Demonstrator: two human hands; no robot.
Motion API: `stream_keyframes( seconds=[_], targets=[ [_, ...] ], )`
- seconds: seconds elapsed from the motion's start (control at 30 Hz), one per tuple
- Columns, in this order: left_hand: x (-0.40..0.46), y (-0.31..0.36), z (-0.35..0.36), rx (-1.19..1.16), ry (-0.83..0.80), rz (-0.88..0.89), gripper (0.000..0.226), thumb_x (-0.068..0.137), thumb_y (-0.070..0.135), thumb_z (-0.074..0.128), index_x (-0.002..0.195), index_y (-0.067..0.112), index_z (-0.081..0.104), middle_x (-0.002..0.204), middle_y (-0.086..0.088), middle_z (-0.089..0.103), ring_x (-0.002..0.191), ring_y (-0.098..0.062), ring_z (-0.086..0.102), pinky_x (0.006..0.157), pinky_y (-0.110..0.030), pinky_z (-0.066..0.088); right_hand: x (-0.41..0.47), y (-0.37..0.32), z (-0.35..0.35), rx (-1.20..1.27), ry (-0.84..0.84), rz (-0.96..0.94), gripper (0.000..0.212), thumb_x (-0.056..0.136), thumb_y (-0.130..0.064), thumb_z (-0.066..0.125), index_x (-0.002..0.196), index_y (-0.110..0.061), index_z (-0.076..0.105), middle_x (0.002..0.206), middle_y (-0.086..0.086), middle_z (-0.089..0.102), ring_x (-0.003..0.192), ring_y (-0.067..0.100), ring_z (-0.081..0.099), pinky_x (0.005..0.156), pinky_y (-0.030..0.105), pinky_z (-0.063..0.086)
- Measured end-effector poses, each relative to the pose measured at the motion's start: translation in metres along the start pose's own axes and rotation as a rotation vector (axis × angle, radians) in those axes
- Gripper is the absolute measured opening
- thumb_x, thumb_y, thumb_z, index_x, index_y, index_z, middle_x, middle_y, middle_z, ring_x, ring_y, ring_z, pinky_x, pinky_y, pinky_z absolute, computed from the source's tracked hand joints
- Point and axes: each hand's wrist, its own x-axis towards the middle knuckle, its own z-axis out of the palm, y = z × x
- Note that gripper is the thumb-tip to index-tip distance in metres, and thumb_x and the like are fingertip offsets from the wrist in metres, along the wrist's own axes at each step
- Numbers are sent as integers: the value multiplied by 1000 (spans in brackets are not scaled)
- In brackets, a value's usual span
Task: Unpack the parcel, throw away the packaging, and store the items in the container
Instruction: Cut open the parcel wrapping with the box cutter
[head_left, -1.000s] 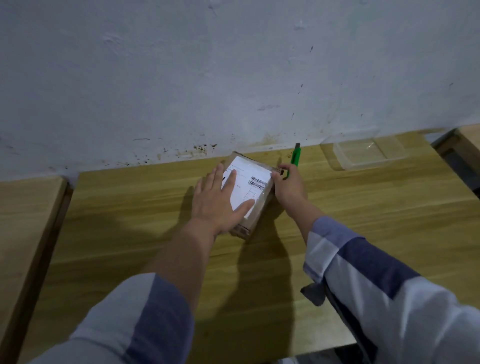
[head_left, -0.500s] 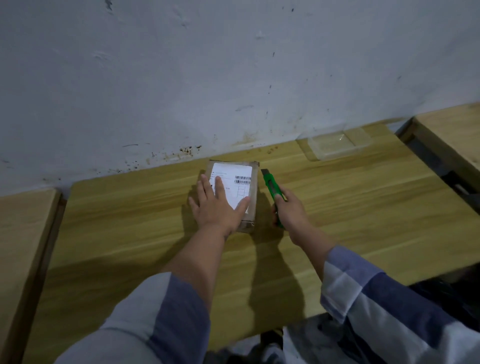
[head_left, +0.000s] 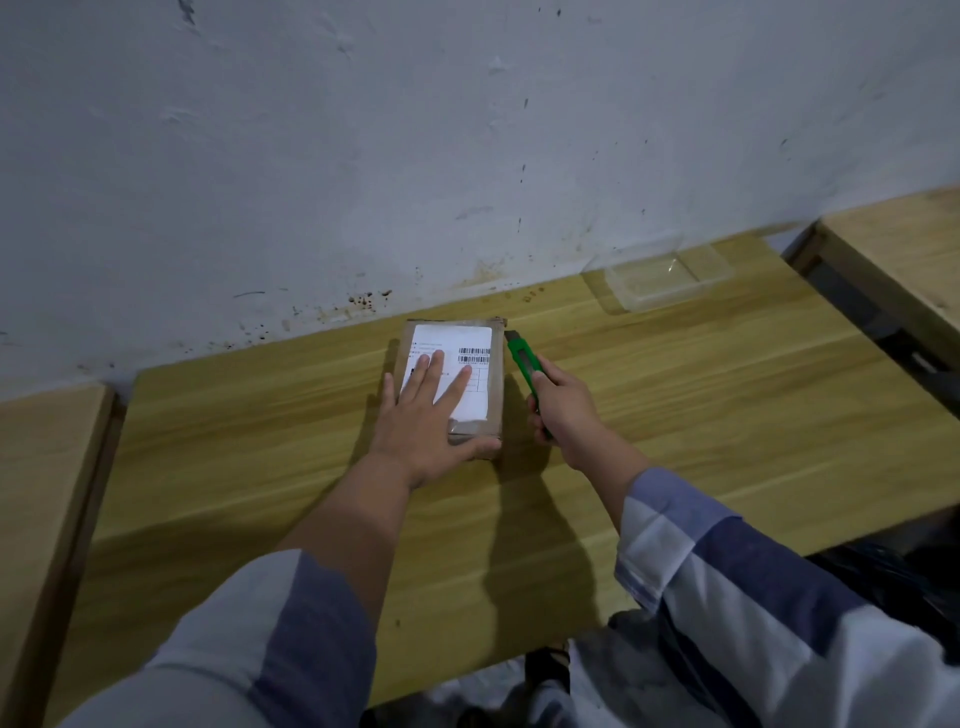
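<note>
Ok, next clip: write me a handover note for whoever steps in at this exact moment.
Left hand: flat, open, pressing down on the labelled cardboard parcel on the wooden table.
Right hand: gripping the green utility knife, its tip at the parcel's far right corner.
Clear plastic container: at the back right of the table by the wall, looks empty.
Done: parcel steadied, knife in position; parcel looks closed.
Left: cut it open, take items out, bin the packaging, store items in the container.
</note>
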Motion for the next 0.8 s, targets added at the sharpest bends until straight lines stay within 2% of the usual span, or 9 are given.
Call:
stream_keyframes(
  seconds=[0.33, 0.8],
  targets=[
    [2, 7, 2, 10, 13, -48, 102, 69, 88, 25, 151, 35, -6, 160, -2, -17, 147, -19, -18, 118, -52, -9, -13, 2, -9, -165, -24, -27, 41, 99, -22, 39, 136, -38, 45, 70, -4, 47, 47, 13, 40, 37, 20, 31],
    [3, 9, 5, 55, 47, -61, 103, 68, 88, 22, 151, 34, -4, 161, -4, -14, 148, -21, -14, 117, -53, -7, -49, 26, -19, -265, -22, -86, 41, 98, -22, 39, 136, -36, 46, 66, -8, 46, 47, 14, 41, 41, 23, 34]
  ],
)
